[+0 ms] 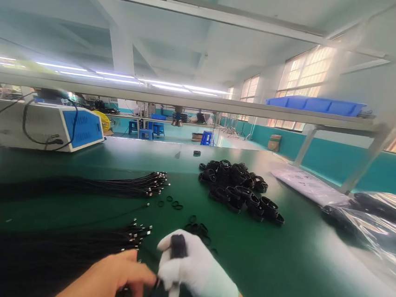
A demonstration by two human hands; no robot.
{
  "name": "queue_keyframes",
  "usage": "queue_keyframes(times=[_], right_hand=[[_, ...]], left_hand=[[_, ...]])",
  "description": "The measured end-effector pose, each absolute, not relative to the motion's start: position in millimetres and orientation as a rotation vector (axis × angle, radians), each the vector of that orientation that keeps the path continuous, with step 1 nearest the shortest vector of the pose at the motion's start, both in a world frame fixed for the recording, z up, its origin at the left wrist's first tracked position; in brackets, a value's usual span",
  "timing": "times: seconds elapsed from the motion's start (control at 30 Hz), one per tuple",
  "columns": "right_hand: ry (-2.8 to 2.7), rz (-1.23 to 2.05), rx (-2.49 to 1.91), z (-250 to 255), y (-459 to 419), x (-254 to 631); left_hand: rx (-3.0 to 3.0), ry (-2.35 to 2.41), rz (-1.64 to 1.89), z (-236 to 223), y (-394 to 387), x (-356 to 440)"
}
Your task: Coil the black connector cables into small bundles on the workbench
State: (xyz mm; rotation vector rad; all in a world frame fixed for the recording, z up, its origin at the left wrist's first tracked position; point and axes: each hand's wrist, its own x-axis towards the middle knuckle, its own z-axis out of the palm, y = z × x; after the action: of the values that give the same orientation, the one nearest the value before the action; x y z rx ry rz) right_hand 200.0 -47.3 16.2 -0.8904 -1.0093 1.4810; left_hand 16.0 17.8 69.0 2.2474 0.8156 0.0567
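In a white glove, my right hand (195, 272) is closed around a coiled black cable (178, 246), which shows between its fingers. My bare left hand (118, 278) is beside it at the lower middle, its fingers bent in a pinch. A thin dark strand shows at those fingertips, close to the glove; it looks like the cable's end, but blur hides the detail. Just beyond the glove lie several small black rings (200, 228). To the left, a bundle of straight black cables (105, 240) has its metal plugs facing the hands.
Farther back on the green table (300, 251) lie another cable bundle (121, 183) and a heap of coiled black cables (237, 180). A white and blue machine (42, 126) stands at left, clear plastic bags (382, 231) at right. A shelf (188, 102) crosses above, bearing a blue bin (316, 105).
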Motion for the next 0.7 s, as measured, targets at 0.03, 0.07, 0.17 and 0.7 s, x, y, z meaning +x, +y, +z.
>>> queue_keyframes(times=[0.03, 0.07, 0.17, 0.7], right_hand=[[-1.008, 1.444, -0.933, 18, -49, 201], [-1.022, 1.432, -0.952, 19, -50, 201], [-1.119, 1.501, -0.999, 16, -52, 198], [-1.377, 0.842, -1.529, -2, -48, 172]], left_hand=[[2.239, 0.839, 0.107, 71, 17, 17], [2.206, 0.849, 0.170, 71, 17, 17], [2.051, 0.795, 0.331, 63, 15, 18], [2.207, 0.796, -0.011, 55, 28, 27]])
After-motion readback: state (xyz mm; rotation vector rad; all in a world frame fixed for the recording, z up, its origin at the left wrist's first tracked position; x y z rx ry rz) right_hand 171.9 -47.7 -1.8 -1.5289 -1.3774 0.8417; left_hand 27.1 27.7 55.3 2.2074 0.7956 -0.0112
